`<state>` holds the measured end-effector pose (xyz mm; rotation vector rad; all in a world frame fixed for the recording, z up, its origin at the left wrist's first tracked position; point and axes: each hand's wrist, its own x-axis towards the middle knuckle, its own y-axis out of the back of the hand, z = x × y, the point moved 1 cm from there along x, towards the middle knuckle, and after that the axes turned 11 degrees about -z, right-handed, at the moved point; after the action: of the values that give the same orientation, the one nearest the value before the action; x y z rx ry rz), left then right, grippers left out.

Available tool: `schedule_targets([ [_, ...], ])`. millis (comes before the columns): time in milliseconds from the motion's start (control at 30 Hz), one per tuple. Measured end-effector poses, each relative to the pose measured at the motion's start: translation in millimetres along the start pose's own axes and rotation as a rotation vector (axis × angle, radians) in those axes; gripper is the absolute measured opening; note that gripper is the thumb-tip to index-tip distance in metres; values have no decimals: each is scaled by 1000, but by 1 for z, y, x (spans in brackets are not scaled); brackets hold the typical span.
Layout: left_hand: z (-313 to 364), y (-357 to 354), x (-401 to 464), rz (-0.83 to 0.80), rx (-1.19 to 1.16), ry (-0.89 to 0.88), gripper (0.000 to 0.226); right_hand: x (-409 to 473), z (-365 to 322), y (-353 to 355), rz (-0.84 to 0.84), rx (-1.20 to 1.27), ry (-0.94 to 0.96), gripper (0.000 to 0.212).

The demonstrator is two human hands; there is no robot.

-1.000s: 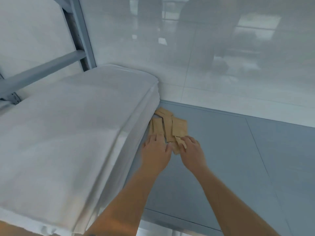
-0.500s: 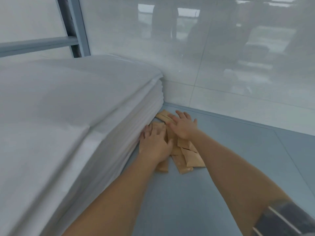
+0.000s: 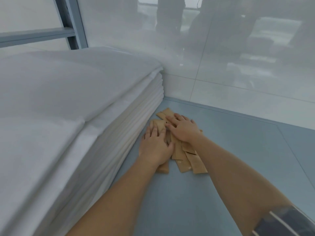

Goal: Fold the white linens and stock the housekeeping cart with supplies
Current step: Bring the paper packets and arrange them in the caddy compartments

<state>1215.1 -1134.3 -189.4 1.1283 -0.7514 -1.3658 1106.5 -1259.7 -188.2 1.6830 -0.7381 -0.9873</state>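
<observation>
Both hands, left hand [image 3: 156, 145] and right hand [image 3: 183, 131], lie with fingers flat on the brown paper packets [image 3: 183, 156] beside the folded linen stack [image 3: 71, 106]; recommend squaring packets together before lifting.

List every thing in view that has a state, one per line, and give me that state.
Stack of white linens: folded, piled in layers on the blue-grey shelf, against the wall.
Brown paper packets: loose, overlapping pile lying flat beside the linens.
Left hand: fingers straight, resting flat on the packets.
Right hand: fingers spread, flat on the packets.
Dark band: worn on the right forearm.
</observation>
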Motion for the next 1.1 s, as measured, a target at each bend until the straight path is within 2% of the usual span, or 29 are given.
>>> schedule_targets([
  [300, 12, -24, -64, 25, -19, -42, 71, -83, -12, -23, 12, 51, -65, 55],
  [600, 25, -40, -154, -29, -56, -85, 67, -191, -30, -41, -46, 76, -121, 54],
  [867, 32, -42, -210, -86, -106, -51, 61, -239, -38, -51, -72, 152, -102, 56],
  [1100, 33, -34, -236, -210, -70, 68, 74, -289, -52, -40, -56, 211, -189, 62],
])
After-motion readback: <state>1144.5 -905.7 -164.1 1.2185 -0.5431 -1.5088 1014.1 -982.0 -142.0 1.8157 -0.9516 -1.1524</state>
